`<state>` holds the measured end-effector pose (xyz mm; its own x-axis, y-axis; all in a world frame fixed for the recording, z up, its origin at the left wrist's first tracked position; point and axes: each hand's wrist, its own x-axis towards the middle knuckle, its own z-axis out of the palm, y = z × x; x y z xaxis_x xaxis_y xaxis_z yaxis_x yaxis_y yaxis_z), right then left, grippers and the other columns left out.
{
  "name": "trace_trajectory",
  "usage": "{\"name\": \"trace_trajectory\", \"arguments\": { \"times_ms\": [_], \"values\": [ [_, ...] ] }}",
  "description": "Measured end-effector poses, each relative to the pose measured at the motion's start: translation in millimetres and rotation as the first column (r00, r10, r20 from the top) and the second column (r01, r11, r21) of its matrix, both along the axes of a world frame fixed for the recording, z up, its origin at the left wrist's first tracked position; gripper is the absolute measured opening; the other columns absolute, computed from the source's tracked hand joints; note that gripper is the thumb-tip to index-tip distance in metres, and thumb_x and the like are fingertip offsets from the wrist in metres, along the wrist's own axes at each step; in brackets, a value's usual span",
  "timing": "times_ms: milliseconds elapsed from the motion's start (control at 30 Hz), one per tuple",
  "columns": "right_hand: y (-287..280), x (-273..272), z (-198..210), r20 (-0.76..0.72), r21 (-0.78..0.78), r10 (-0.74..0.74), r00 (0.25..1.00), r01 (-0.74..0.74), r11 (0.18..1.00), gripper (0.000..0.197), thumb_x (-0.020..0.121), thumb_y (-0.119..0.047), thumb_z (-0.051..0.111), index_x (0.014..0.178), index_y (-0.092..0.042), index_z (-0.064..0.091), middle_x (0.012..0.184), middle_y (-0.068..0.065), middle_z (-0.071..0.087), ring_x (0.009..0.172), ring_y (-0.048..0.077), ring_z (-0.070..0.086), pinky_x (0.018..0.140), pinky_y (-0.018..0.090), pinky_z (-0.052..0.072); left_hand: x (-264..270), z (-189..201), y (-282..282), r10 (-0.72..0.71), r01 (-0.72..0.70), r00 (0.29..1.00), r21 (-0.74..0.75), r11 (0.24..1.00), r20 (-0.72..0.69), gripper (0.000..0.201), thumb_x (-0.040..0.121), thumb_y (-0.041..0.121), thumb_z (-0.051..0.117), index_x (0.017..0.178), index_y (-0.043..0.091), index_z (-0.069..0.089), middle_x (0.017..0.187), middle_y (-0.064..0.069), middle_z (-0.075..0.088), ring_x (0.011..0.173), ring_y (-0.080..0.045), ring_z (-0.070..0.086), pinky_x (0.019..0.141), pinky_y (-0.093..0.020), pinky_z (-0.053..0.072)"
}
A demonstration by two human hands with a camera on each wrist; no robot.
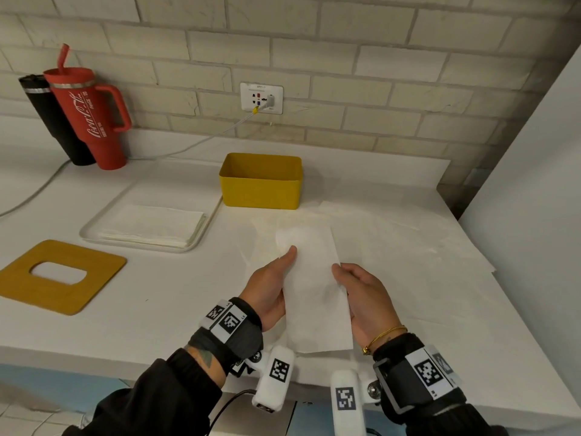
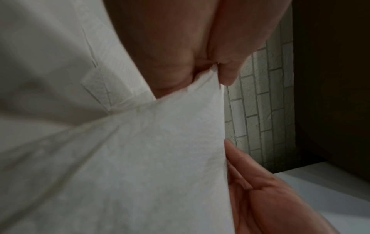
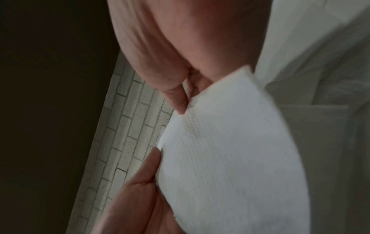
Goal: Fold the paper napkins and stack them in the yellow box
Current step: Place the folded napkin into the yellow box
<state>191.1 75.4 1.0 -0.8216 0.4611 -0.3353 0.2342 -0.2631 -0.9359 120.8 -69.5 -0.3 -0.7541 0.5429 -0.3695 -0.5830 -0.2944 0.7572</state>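
Note:
A white paper napkin, folded into a long strip, is held between both hands above the counter's near edge. My left hand grips its left edge, thumb on top. My right hand pinches its right edge. In the left wrist view the napkin fills the frame, held between thumb and fingers. The right wrist view shows the napkin pinched the same way. The yellow box stands open beyond the hands, its inside mostly hidden. A stack of napkins lies on a white tray to the left.
A wooden lid with a slot lies at the left front. A red tumbler and a black bottle stand at the back left. A cable runs from the wall socket. A thin white sheet covers the counter on the right.

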Motion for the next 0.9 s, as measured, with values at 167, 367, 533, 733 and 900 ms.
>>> {"name": "trace_trajectory", "arguments": {
  "times_ms": [167, 367, 533, 733, 900],
  "values": [
    [5, 2, -6, 0.005, 0.039, 0.051, 0.999, -0.051, 0.998, 0.031, 0.086, -0.015, 0.079, 0.113, -0.017, 0.064, 0.099, 0.007, 0.078, 0.096, 0.027, 0.074, 0.093, 0.050, 0.058, -6, 5, 0, 0.053, -0.055, 0.997, -0.031, 0.998, -0.052, 0.039, 0.105, 0.037, 0.051, 0.128, 0.007, 0.064, 0.118, -0.012, 0.075, 0.111, -0.027, 0.071, 0.097, -0.042, 0.054],
    [21, 8, -7, 0.169, 0.284, 0.160, 0.973, -0.203, 0.937, 0.036, 0.084, -0.018, 0.080, 0.115, -0.019, 0.062, 0.096, 0.008, 0.075, 0.087, 0.023, 0.073, 0.089, 0.046, 0.060, -20, 19, -8, 0.106, -0.115, 0.984, -0.057, 0.992, -0.141, 0.035, 0.105, 0.036, 0.051, 0.126, 0.012, 0.065, 0.114, -0.006, 0.077, 0.107, -0.023, 0.072, 0.096, -0.040, 0.054],
    [12, -16, 28, 0.012, 0.391, 0.303, 0.953, -0.284, 0.875, 0.054, 0.078, -0.033, 0.085, 0.124, -0.031, 0.056, 0.110, -0.006, 0.071, 0.102, 0.010, 0.069, 0.093, 0.034, 0.055, -27, 28, -28, 0.063, -0.081, 0.972, -0.074, 0.994, -0.226, 0.035, 0.106, 0.037, 0.048, 0.128, 0.014, 0.062, 0.118, -0.008, 0.075, 0.110, -0.027, 0.071, 0.099, -0.045, 0.054],
    [-48, -72, 20, -0.030, 0.295, 0.400, 0.916, -0.374, 0.879, 0.027, 0.089, -0.008, 0.070, 0.112, -0.021, 0.071, 0.102, 0.004, 0.078, 0.098, 0.025, 0.074, 0.096, 0.053, 0.056, -39, 23, -73, -0.093, -0.220, 0.763, -0.392, 0.893, -0.639, 0.021, 0.100, 0.019, 0.063, 0.120, 0.025, 0.066, 0.108, 0.005, 0.075, 0.102, -0.018, 0.071, 0.091, -0.039, 0.057],
    [-99, -106, 21, -0.150, 0.233, 0.336, 0.930, -0.297, 0.926, 0.023, 0.094, -0.001, 0.063, 0.101, -0.021, 0.072, 0.102, 0.002, 0.078, 0.100, 0.024, 0.073, 0.099, 0.054, 0.054, -55, 12, -125, -0.214, -0.400, 0.642, -0.559, 0.726, -0.737, 0.051, 0.092, -0.004, 0.056, 0.136, 0.023, 0.055, 0.114, 0.008, 0.068, 0.102, -0.010, 0.064, 0.089, -0.020, 0.053]
  ]
}}
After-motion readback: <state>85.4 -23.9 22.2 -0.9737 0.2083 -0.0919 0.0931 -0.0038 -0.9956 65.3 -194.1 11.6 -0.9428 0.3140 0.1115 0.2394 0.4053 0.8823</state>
